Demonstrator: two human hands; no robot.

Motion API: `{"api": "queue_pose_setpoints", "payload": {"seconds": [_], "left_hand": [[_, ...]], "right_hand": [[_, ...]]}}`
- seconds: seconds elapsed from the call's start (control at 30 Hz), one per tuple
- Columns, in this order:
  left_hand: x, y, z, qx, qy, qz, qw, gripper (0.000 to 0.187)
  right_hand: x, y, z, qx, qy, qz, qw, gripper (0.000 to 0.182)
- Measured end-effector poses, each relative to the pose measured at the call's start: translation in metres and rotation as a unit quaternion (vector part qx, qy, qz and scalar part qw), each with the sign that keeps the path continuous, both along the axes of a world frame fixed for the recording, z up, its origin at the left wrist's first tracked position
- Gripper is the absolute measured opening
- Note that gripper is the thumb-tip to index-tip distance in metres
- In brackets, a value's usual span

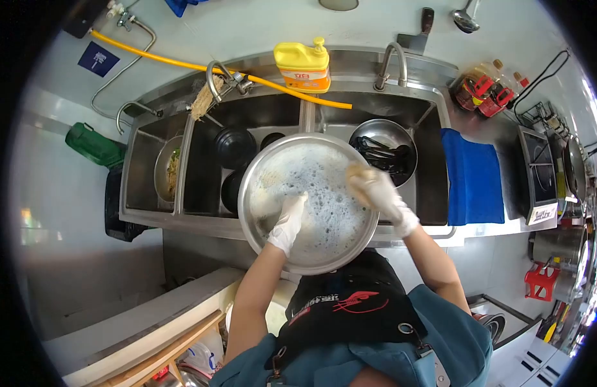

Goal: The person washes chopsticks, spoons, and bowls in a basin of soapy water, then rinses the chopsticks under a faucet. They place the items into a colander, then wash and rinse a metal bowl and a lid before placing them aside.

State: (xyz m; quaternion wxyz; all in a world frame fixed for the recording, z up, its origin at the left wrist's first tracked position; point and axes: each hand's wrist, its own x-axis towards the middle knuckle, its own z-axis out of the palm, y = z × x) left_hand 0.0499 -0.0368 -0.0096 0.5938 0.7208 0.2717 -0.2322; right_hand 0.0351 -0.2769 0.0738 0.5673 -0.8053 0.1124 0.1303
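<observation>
A wide steel basin (252, 240) full of foamy water rests across the front of the sinks, close to my apron. My left hand (289, 222), in a white glove, reaches into the suds at the basin's left-middle; its fingers are partly hidden by foam. At the right rim, my gloved right hand (387, 198) is closed on a tan scrubbing pad (360, 182), both smeared by motion. Behind the basin, a steel bowl (411, 138) holding several black utensils (382, 157) sits in the right sink. Dark round pots (234, 148) lie in the middle sink.
A yellow detergent jug (303, 66) stands behind the sinks, beside a yellow hose (182, 63). Curved faucets (401, 61) overhang the sinks. In the left sink lies a bowl (162, 169) with scraps. A blue cloth (474, 180) covers the right counter; sauce bottles (485, 90) stand behind.
</observation>
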Motion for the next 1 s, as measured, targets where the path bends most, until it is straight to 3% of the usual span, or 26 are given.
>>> {"api": "queue_pose_setpoints", "payload": {"seconds": [0.03, 0.07, 0.1, 0.13, 0.2, 0.27, 0.33, 0.4, 0.5, 0.6, 0.7, 0.77, 0.83, 0.87, 0.9, 0.93, 0.97, 1.0], "left_hand": [[0.004, -0.002, -0.004, 0.0, -0.003, -0.007, 1.0, 0.042], [0.009, -0.003, -0.015, -0.07, 0.041, 0.028, 0.996, 0.039], [0.014, -0.003, -0.026, -0.139, 0.085, 0.064, 0.985, 0.037], [0.018, -0.003, -0.038, -0.138, 0.082, 0.061, 0.985, 0.037], [0.022, -0.001, -0.063, -0.202, 0.063, 0.068, 0.975, 0.034], [0.022, 0.008, -0.083, -0.266, 0.054, 0.026, 0.962, 0.032], [0.022, 0.008, -0.067, -0.332, 0.042, -0.017, 0.942, 0.031], [0.013, -0.003, -0.002, -0.364, 0.134, 0.011, 0.922, 0.032], [0.008, 0.0, 0.007, -0.323, 0.089, 0.038, 0.941, 0.025], [0.0, 0.0, 0.026, -0.361, 0.088, 0.108, 0.922, 0.021], [0.001, 0.007, 0.013, -0.443, 0.078, 0.107, 0.887, 0.017], [0.002, 0.015, 0.006, -0.426, 0.029, 0.087, 0.9, 0.017], [-0.001, 0.018, 0.008, -0.407, -0.019, 0.069, 0.911, 0.017], [-0.002, 0.02, 0.01, -0.403, -0.016, 0.076, 0.912, 0.017], [-0.003, 0.023, 0.01, -0.398, -0.013, 0.082, 0.914, 0.018], [-0.004, 0.024, 0.009, -0.399, -0.015, 0.083, 0.913, 0.018], [-0.005, 0.025, 0.009, -0.402, -0.002, 0.085, 0.912, 0.021], [-0.006, 0.024, 0.01, -0.404, 0.012, 0.087, 0.91, 0.026]], "right_hand": [[0.007, 0.011, -0.014, 0.018, 0.007, 0.075, 0.997, 0.02], [0.009, 0.025, 0.004, 0.026, 0.114, 0.07, 0.991, 0.018], [0.013, 0.043, -0.008, 0.027, 0.11, 0.065, 0.991, 0.018], [0.018, 0.063, -0.035, 0.219, 0.17, -0.085, 0.957, 0.014], [0.016, 0.076, -0.047, 0.4, 0.221, -0.225, 0.861, 0.013], [0.004, 0.074, -0.043, 0.378, 0.228, -0.031, 0.897, 0.011], [-0.001, 0.079, -0.046, 0.381, 0.221, 0.004, 0.898, 0.013], [-0.01, 0.086, -0.028, 0.407, 0.193, 0.012, 0.893, 0.019], [-0.016, 0.091, -0.012, 0.364, 0.109, 0.004, 0.925, 0.021], [-0.018, 0.081, -0.001, 0.398, 0.166, 0.004, 0.902, 0.022], [-0.021, 0.075, -0.006, 0.424, 0.179, 0.01, 0.888, 0.02], [-0.02, 0.069, -0.015, 0.435, 0.169, 0.014, 0.884, 0.02], [-0.019, 0.06, -0.024, 0.342, 0.175, 0.0, 0.923, 0.031], [-0.014, 0.051, -0.036, 0.238, 0.161, 0.095, 0.953, 0.037], [-0.014, 0.052, -0.029, 0.237, 0.161, 0.097, 0.953, 0.037], [-0.014, 0.053, -0.022, -0.001, 0.049, 0.175, 0.983, 0.046], [-0.014, 0.053, -0.014, -0.24, -0.067, 0.239, 0.938, 0.055], [-0.014, 0.061, -0.01, -0.241, -0.115, 0.189, 0.945, 0.059]]}}
